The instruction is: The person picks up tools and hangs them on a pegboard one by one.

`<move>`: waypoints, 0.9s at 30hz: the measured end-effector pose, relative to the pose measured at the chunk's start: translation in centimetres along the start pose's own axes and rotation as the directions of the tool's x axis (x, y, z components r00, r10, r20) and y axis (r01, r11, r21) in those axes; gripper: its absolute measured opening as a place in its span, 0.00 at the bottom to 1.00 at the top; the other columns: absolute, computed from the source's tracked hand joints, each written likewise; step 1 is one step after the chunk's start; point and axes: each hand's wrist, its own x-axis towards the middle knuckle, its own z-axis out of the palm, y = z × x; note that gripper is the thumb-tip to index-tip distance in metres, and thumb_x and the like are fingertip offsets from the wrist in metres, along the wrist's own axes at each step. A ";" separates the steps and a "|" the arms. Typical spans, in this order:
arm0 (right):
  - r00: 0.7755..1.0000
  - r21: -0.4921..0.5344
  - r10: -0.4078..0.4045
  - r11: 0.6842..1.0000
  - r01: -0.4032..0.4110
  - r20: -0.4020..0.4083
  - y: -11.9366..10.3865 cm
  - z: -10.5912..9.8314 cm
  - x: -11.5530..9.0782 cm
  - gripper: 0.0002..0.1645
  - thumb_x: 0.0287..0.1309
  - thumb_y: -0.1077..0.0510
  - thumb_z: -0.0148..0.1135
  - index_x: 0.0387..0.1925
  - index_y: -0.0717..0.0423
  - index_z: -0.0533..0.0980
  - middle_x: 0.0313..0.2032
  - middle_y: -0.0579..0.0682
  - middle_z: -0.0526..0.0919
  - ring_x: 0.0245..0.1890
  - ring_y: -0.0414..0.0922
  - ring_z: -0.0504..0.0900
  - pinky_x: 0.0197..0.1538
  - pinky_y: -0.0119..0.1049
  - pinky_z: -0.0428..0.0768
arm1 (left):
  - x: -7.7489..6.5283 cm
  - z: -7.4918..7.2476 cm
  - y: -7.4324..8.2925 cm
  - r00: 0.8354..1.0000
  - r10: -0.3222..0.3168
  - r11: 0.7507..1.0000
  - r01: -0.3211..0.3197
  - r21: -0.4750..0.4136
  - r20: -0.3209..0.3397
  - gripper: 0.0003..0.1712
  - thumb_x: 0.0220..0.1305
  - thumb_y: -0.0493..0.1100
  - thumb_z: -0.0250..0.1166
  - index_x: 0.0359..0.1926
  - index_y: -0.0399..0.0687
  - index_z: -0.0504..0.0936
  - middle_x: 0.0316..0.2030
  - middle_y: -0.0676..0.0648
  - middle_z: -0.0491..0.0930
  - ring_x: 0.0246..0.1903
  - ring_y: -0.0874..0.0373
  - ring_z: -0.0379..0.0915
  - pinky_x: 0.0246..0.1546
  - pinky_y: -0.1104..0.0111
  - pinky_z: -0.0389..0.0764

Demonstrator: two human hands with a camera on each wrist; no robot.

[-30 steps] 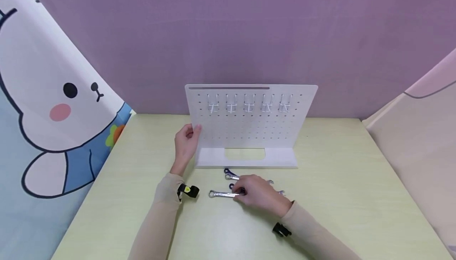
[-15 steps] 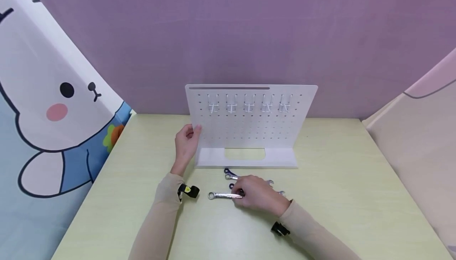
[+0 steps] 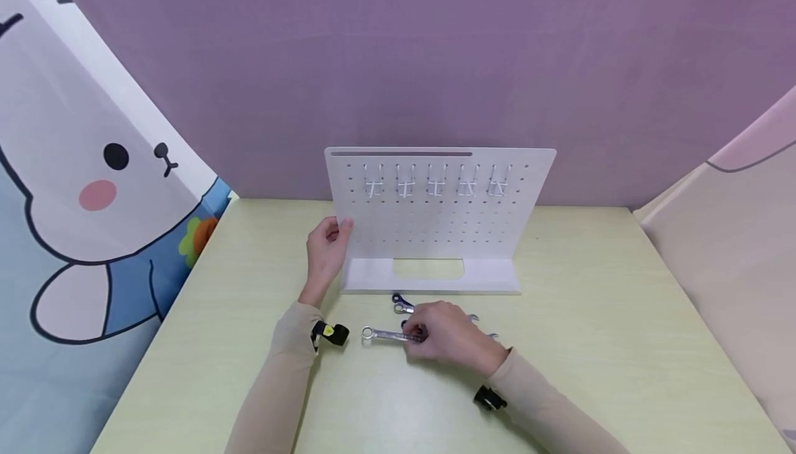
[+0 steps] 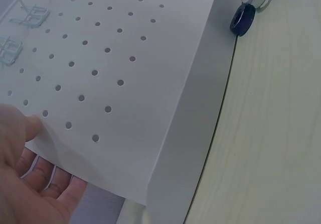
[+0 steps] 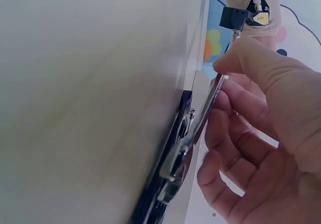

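Observation:
My left hand (image 3: 326, 250) holds the left edge of a white pegboard (image 3: 429, 226), thumb on the front face and fingers behind it, as the left wrist view shows. My right hand (image 3: 448, 335) pinches a silver combination wrench (image 3: 385, 334) between thumb and fingers. Its ring end points left; in the right wrist view the wrench (image 5: 200, 121) is raised off the table and tilted. Beneath and behind that hand lie several other wrenches (image 3: 404, 308), some with dark ring ends, largely hidden by the hand.
A row of several white wire hooks (image 3: 436, 181) runs across the board's upper part. The board's flat base (image 3: 367, 278) stands on the pale wooden table (image 3: 578, 343). Behind the table hangs a purple cloth (image 3: 435, 60); a cartoon-print cloth (image 3: 81, 164) hangs at the left.
The wrench in my right hand has been lifted slightly, its ring end tipping up and a little left. My left hand stays on the board's edge.

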 end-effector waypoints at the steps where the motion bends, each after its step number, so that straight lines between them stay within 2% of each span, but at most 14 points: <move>1: 1.000 0.009 -0.005 1.000 0.005 -0.005 0.0 0.0 0.0 0.08 0.56 0.57 0.76 0.39 0.50 0.90 0.29 0.36 0.82 0.26 0.28 0.71 0.31 0.24 0.75 | 0.0 0.0 0.0 1.000 0.002 1.000 -0.002 -0.001 0.000 0.18 0.78 0.47 0.64 0.53 0.35 0.85 0.47 0.32 0.87 0.38 0.64 0.77 0.41 0.79 0.76; 8: 1.000 0.027 -0.025 0.999 0.025 -0.019 0.2 -0.2 0.1 0.07 0.57 0.57 0.77 0.39 0.49 0.89 0.31 0.36 0.83 0.28 0.28 0.74 0.34 0.24 0.77 | -0.1 0.0 0.1 1.000 0.000 1.000 0.000 -0.004 -0.003 0.17 0.78 0.47 0.64 0.53 0.35 0.85 0.47 0.32 0.87 0.39 0.63 0.77 0.42 0.80 0.76; 15: 0.999 0.123 0.026 0.992 -0.023 -0.022 0.3 -0.8 0.3 0.08 0.57 0.59 0.77 0.40 0.49 0.88 0.31 0.38 0.88 0.29 0.29 0.79 0.37 0.25 0.82 | -0.1 0.0 0.3 1.000 -0.014 1.000 0.014 -0.017 0.005 0.18 0.79 0.47 0.64 0.54 0.35 0.84 0.49 0.33 0.87 0.41 0.58 0.79 0.42 0.79 0.76; 21: 0.999 0.172 0.002 0.985 0.006 -0.048 0.5 -1.4 0.3 0.10 0.57 0.62 0.77 0.41 0.51 0.88 0.32 0.41 0.89 0.31 0.29 0.81 0.38 0.26 0.83 | -0.1 -0.1 0.3 1.000 -0.018 1.000 0.018 -0.025 0.007 0.19 0.79 0.48 0.64 0.54 0.35 0.84 0.49 0.33 0.87 0.42 0.56 0.79 0.41 0.78 0.76; 27: 0.997 0.277 0.000 0.961 0.020 -0.072 0.7 -2.0 0.4 0.09 0.59 0.63 0.76 0.42 0.53 0.88 0.32 0.42 0.90 0.31 0.32 0.83 0.34 0.28 0.83 | -0.2 -0.2 0.5 1.000 -0.026 0.999 0.026 -0.024 0.013 0.19 0.79 0.49 0.64 0.54 0.36 0.84 0.48 0.34 0.87 0.42 0.56 0.78 0.42 0.77 0.77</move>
